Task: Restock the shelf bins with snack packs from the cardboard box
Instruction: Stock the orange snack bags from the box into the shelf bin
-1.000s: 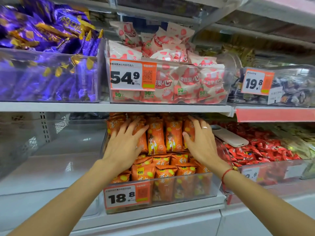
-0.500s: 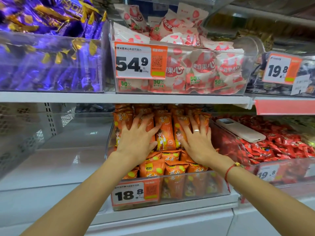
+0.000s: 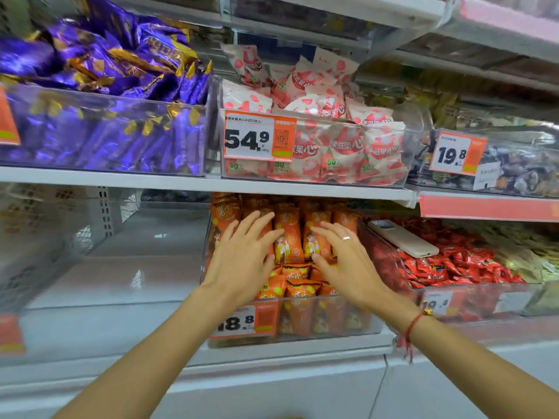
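Fingers of both the left hand point(image 3: 242, 264) and right hand point(image 3: 344, 264) lie spread over orange snack packs point(image 3: 289, 237) filling the clear bin point(image 3: 332, 325).

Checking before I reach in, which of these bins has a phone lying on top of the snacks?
The bin of red packs, right of the orange-pack bin under both hands: a pale phone lies on its packs. No other bin shows one.

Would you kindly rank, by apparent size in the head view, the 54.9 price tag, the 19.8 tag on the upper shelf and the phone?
1. 54.9 price tag, largest.
2. Phone and 19.8 tag look alike; the phone lies foreshortened, so I leave them unranked.
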Demonstrator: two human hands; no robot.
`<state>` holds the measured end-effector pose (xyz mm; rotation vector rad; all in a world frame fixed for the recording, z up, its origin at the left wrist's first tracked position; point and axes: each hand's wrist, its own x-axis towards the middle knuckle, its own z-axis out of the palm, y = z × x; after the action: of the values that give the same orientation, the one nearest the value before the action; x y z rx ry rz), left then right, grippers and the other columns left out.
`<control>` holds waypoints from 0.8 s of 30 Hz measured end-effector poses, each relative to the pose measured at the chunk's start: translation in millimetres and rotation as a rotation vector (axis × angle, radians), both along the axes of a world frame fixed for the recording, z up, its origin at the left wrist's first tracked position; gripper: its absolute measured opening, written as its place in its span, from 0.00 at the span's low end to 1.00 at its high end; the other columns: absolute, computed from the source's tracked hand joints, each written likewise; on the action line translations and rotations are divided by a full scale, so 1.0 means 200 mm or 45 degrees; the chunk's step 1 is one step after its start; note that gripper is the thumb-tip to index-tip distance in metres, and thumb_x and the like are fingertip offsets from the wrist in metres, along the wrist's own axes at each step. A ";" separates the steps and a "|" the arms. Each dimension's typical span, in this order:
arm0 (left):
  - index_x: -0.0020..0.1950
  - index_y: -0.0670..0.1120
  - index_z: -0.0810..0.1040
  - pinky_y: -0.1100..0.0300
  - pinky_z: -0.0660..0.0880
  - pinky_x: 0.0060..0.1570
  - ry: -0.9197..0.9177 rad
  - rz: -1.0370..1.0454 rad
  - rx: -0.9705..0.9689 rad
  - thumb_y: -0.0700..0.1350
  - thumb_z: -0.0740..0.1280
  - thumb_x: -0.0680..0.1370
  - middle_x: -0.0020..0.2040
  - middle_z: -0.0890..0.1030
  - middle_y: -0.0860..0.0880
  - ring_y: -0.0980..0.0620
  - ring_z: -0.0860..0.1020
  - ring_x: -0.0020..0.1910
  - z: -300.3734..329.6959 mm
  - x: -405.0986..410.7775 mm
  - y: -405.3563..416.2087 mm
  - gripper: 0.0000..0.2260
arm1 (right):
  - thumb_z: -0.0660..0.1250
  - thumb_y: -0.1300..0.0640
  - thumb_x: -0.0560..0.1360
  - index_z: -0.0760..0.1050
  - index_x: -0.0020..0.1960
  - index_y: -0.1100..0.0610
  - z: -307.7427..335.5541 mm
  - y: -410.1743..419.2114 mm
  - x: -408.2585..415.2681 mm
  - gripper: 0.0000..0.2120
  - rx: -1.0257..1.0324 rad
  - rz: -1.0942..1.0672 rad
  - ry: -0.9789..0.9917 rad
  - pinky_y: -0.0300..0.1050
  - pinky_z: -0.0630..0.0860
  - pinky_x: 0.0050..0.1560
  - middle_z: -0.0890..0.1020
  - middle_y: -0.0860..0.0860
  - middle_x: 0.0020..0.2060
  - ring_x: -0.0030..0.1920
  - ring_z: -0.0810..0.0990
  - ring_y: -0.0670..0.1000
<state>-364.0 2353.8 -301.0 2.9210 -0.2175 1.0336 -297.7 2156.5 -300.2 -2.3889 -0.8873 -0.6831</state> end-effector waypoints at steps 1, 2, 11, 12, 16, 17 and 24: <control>0.67 0.53 0.74 0.48 0.64 0.68 -0.074 -0.040 -0.028 0.48 0.63 0.77 0.72 0.70 0.49 0.47 0.64 0.73 -0.02 -0.07 0.00 0.18 | 0.64 0.55 0.76 0.70 0.69 0.51 -0.01 -0.01 -0.08 0.21 0.046 0.058 -0.005 0.49 0.61 0.71 0.72 0.46 0.65 0.69 0.65 0.48; 0.62 0.52 0.78 0.49 0.69 0.63 -0.134 -0.062 -0.062 0.49 0.62 0.76 0.67 0.74 0.50 0.48 0.69 0.69 -0.05 -0.14 0.01 0.16 | 0.65 0.56 0.75 0.72 0.66 0.50 -0.03 -0.02 -0.16 0.19 0.081 0.104 0.024 0.48 0.65 0.68 0.74 0.44 0.61 0.64 0.69 0.46; 0.55 0.55 0.79 0.54 0.75 0.54 0.146 0.150 -0.649 0.54 0.57 0.73 0.55 0.80 0.57 0.51 0.78 0.56 -0.65 -0.90 0.11 0.16 | 0.64 0.58 0.77 0.79 0.57 0.54 -0.38 -0.01 -0.67 0.10 -0.660 0.392 0.901 0.40 0.73 0.50 0.82 0.51 0.46 0.45 0.79 0.48; 0.55 0.56 0.79 0.54 0.75 0.54 0.213 0.190 -0.692 0.54 0.57 0.74 0.55 0.80 0.58 0.51 0.78 0.56 -0.74 -0.98 0.13 0.14 | 0.64 0.57 0.77 0.79 0.58 0.54 -0.43 0.01 -0.70 0.11 -0.775 0.362 0.939 0.40 0.72 0.52 0.82 0.52 0.49 0.48 0.78 0.48; 0.55 0.56 0.79 0.55 0.74 0.52 0.458 0.386 -0.840 0.43 0.66 0.77 0.56 0.80 0.57 0.51 0.77 0.58 -1.08 -1.28 0.20 0.11 | 0.61 0.55 0.78 0.76 0.63 0.55 -0.70 0.06 -0.81 0.15 -1.034 0.225 1.030 0.40 0.69 0.54 0.80 0.54 0.57 0.59 0.77 0.53; 0.55 0.56 0.79 0.54 0.74 0.52 0.502 0.433 -0.868 0.42 0.67 0.76 0.57 0.80 0.56 0.51 0.77 0.59 -1.14 -1.35 0.22 0.11 | 0.60 0.56 0.79 0.76 0.63 0.56 -0.77 0.07 -0.84 0.15 -1.048 0.230 1.065 0.40 0.69 0.54 0.80 0.54 0.57 0.59 0.76 0.53; 0.62 0.52 0.78 0.51 0.72 0.55 0.533 0.715 -0.941 0.42 0.69 0.74 0.63 0.77 0.51 0.46 0.74 0.61 -1.28 -1.58 0.33 0.17 | 0.58 0.35 0.74 0.66 0.71 0.53 -1.26 0.03 -1.04 0.32 -1.409 0.220 1.227 0.52 0.70 0.64 0.74 0.55 0.66 0.65 0.73 0.56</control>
<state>-680.9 2419.1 -557.5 2.4230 0.8422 0.3540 -506.6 2163.2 -551.9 -2.8738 -1.0946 1.2846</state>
